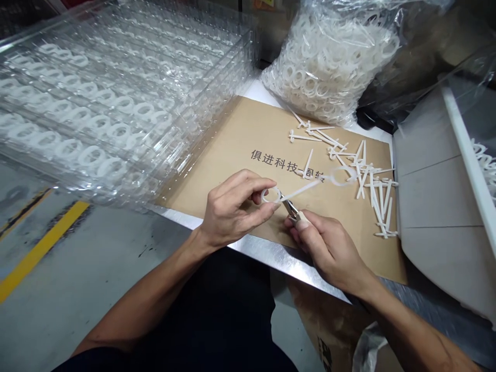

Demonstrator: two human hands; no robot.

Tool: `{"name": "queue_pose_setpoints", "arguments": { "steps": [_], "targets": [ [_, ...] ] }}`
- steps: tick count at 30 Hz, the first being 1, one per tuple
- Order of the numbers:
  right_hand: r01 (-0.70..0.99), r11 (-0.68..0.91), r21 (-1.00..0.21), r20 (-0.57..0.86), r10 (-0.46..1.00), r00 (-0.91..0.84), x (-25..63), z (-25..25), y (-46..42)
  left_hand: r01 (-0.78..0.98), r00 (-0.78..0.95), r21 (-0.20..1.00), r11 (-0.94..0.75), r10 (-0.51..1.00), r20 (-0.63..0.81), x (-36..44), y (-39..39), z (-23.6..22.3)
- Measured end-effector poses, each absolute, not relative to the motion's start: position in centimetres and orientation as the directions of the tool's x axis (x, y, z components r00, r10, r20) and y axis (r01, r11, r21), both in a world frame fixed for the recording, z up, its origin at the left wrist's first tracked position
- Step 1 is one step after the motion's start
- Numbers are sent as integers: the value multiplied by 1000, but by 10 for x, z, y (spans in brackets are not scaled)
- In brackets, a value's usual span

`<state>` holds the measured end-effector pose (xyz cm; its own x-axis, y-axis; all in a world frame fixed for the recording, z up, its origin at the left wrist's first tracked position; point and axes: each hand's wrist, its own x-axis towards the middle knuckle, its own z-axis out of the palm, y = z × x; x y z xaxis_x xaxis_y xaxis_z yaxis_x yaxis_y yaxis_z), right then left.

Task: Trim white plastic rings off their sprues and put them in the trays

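My left hand (238,206) pinches a small white plastic ring (264,196) between thumb and forefinger, above the cardboard. From this ring a thin white sprue (304,189) runs up to the right, to a second white ring (342,176) that is blurred. Wrapped around a pair of side cutters (290,209) is my right hand (331,245). The cutter jaws meet the sprue right beside the held ring; whether they are fully closed I cannot tell. Several loose white sprue pieces (377,194) lie scattered on the right of the cardboard.
Stacked clear plastic trays (194,134) with rows of white rings stand at the left. A clear bag (329,62) full of rings sits at the back. On the right is a pale box (430,191) with white parts visible inside. Brown cardboard (217,165) covers the table.
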<state>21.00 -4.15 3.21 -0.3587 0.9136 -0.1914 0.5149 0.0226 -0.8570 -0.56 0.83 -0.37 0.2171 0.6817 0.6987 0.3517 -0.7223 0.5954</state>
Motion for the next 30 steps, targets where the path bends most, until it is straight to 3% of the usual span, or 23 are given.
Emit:
{"name": "queue_pose_setpoints", "arguments": {
  "steps": [15, 30],
  "targets": [
    [302, -157, -940, -270, 885, -381, 217, 24, -37, 327, 124, 654, -682, 717, 685, -9, 7, -7],
    [267, -197, -943, -291, 878, -381, 219, 24, -38, 328, 136, 647, -689, 712, 689, -10, 7, -5]
  ]
}}
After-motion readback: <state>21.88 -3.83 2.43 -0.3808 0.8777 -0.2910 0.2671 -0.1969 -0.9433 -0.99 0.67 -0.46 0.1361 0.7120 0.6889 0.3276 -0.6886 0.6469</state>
